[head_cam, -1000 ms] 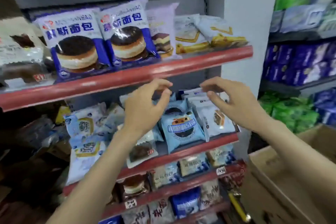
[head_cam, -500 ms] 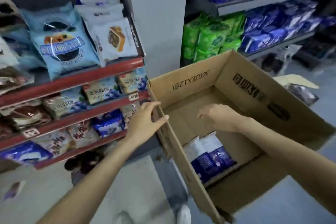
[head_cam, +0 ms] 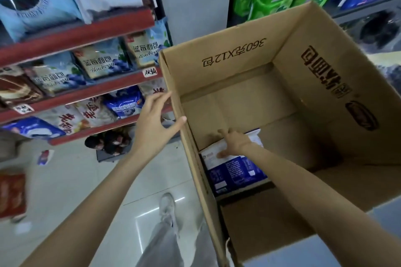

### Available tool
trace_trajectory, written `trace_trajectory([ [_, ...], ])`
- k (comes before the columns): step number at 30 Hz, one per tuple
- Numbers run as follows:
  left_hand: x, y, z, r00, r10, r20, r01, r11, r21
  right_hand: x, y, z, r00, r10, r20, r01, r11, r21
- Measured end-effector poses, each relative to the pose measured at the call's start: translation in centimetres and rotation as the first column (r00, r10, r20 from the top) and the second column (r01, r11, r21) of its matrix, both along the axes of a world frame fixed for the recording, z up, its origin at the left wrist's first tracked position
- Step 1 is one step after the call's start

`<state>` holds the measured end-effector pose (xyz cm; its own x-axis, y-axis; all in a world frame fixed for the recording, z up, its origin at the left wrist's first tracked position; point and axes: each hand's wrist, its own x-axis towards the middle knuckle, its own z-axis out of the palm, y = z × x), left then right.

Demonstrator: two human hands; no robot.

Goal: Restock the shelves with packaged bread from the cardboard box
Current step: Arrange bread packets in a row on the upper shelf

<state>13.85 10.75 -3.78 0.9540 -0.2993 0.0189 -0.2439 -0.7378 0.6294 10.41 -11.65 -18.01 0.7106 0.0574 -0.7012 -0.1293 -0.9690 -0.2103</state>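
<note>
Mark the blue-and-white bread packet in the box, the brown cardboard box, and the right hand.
Blue-and-white bread packet (head_cam: 235, 172): head view, blue lower face.
Brown cardboard box (head_cam: 233, 52): head view, far inner wall.
Right hand (head_cam: 235, 142): head view, back of hand.

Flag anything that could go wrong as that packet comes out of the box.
The right hand only touches the packet's top edge, so it may slip on lifting. The left hand merely rests at the box wall, so the box could tip or shift when the packet drags up.

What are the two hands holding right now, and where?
The right hand takes the blue-and-white bread packet by its white top edge inside the brown cardboard box. The left hand holds nothing.
</note>
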Motion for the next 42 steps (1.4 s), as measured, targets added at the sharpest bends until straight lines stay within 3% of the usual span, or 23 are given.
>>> trace_trajectory([
  [9,-0.1,-0.1,0.0,1.000,0.016,-0.011,-0.016,1.000,0.013,0.3,-2.7,2.5,0.976,-0.207,0.067,0.204,0.978,0.053],
  [14,-0.4,-0.4,0.9,0.999,0.029,0.016,-0.029,0.999,0.017,-0.2,-4.3,10.4,0.845,-0.295,0.445,0.242,0.955,0.173],
  [15,-0.4,-0.5,1.6,0.999,0.038,-0.012,-0.039,0.999,-0.035,-0.5,-4.4,12.5,0.780,-0.311,0.543,0.226,0.949,0.219],
  [17,-0.3,-0.9,3.9,0.976,0.069,-0.205,-0.118,0.964,-0.237,-1.1,-4.2,17.0,0.611,-0.336,0.717,0.162,0.939,0.303],
  [19,-0.2,-1.2,7.1,0.872,-0.011,-0.490,-0.250,0.850,-0.464,-1.5,-3.3,20.9,0.370,-0.271,0.889,-0.028,0.953,0.303],
  [21,0.1,-0.7,9.9,0.755,-0.153,-0.638,-0.328,0.754,-0.569,-1.3,-2.1,23.7,0.116,-0.150,0.982,-0.288,0.941,0.178],
  [24,0.3,1.4,14.0,0.757,-0.242,-0.607,-0.326,0.666,-0.671,0.2,0.3,26.4,-0.161,0.020,0.987,-0.509,0.855,-0.101],
  [27,0.0,4.3,16.8,0.831,-0.195,-0.521,-0.289,0.648,-0.704,2.3,3.7,28.8,-0.324,0.075,0.943,-0.566,0.783,-0.257],
  [31,-0.1,9.6,20.2,0.933,-0.015,-0.360,-0.271,0.631,-0.727,4.9,8.9,32.9,-0.327,0.155,0.932,-0.615,0.714,-0.334],
  [35,0.6,16.9,26.0,0.983,0.158,-0.095,-0.171,0.584,-0.794,7.6,16.3,37.8,-0.247,0.052,0.968,-0.648,0.734,-0.204],
  [38,1.8,22.2,30.4,0.966,0.225,0.126,-0.031,0.586,-0.810,9.6,22.8,41.9,-0.157,-0.117,0.981,-0.670,0.742,-0.019],
  [42,5.3,28.6,35.5,0.902,0.303,0.309,0.065,0.612,-0.788,13.2,31.2,47.1,-0.157,-0.323,0.933,-0.710,0.694,0.121],
])
